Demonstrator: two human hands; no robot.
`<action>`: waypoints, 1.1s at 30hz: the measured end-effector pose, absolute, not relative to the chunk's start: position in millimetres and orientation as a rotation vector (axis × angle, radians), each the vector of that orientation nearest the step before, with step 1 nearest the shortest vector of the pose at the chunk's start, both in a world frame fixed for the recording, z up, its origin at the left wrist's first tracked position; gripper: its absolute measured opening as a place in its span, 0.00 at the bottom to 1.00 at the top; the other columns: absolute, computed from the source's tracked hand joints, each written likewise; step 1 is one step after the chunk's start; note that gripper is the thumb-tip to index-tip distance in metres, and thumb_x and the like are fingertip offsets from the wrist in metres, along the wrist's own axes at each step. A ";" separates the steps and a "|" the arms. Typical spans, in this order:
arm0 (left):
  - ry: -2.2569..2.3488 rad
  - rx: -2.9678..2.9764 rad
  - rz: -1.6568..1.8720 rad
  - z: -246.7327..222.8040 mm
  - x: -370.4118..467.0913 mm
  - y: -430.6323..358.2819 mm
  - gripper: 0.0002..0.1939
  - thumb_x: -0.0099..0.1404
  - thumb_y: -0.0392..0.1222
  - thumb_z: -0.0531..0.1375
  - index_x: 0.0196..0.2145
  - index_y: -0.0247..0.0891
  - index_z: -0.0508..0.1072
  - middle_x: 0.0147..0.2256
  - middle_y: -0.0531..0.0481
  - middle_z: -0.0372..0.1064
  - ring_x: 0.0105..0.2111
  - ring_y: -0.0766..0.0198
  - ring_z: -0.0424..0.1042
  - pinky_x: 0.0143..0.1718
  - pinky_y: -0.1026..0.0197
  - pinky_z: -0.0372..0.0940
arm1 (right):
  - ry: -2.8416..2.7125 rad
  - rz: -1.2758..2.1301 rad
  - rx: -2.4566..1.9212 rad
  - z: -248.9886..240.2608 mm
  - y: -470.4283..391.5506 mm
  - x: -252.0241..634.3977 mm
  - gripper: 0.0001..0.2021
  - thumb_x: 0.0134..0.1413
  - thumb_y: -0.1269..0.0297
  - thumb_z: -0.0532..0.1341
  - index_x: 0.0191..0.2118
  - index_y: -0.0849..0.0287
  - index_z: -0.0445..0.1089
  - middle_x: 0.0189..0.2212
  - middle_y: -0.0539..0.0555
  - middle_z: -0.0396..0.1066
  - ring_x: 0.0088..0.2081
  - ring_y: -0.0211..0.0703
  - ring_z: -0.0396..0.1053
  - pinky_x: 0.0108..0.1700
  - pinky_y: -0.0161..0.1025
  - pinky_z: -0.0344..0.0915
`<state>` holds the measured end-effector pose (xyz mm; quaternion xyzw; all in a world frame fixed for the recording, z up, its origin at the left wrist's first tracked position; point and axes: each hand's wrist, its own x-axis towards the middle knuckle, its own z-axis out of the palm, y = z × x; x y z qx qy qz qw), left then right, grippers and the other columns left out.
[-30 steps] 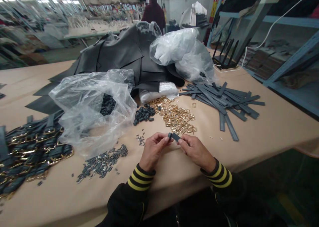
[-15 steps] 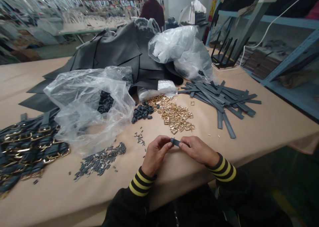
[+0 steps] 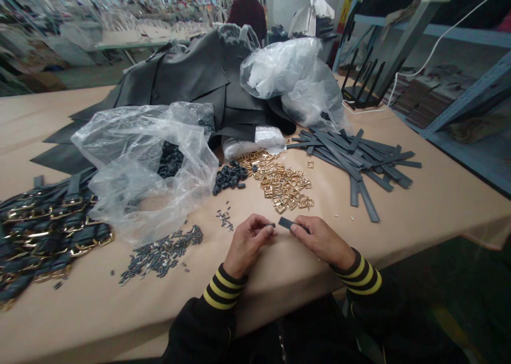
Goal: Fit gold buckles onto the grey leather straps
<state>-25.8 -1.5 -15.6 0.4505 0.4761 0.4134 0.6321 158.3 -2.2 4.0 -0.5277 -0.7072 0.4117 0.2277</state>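
My right hand (image 3: 321, 240) pinches a short dark grey strap (image 3: 286, 223), its flat end pointing left. Closed fingertips of my left hand (image 3: 248, 241) grip a small dark loop (image 3: 272, 225), of which only an edge shows. A narrow gap separates the loop from the strap's end. Just beyond both hands lies a heap of gold square buckles (image 3: 285, 185). Left of the buckles is a little pile of dark loops (image 3: 229, 176). Many small dark tube-like bits (image 3: 162, 255) are scattered to the left of my left hand.
Loose dark strips (image 3: 355, 154) lie at the right. Finished-looking straps with gold buckles (image 3: 56, 231) are heaped at the far left. A clear plastic bag (image 3: 115, 140), black sheet material (image 3: 179, 82) and a router (image 3: 361, 92) stand further back. Another person (image 3: 247, 13) is in the background.
Half a second ago the loop and strap were together between my fingers. Now they are apart, the strap's end showing free and the loop in my left fingertips.
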 end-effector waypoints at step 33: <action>1.200 1.083 1.255 -30.1 5.8 -24.2 0.06 0.60 0.41 0.55 0.33 0.37 0.61 0.35 0.47 0.69 0.34 0.64 0.72 0.37 0.58 0.69 | -1.638 1.289 -1.322 -10.8 -11.0 134.9 0.13 0.57 0.61 0.49 0.23 0.60 0.55 0.17 0.45 0.54 0.19 0.32 0.52 0.23 0.31 0.51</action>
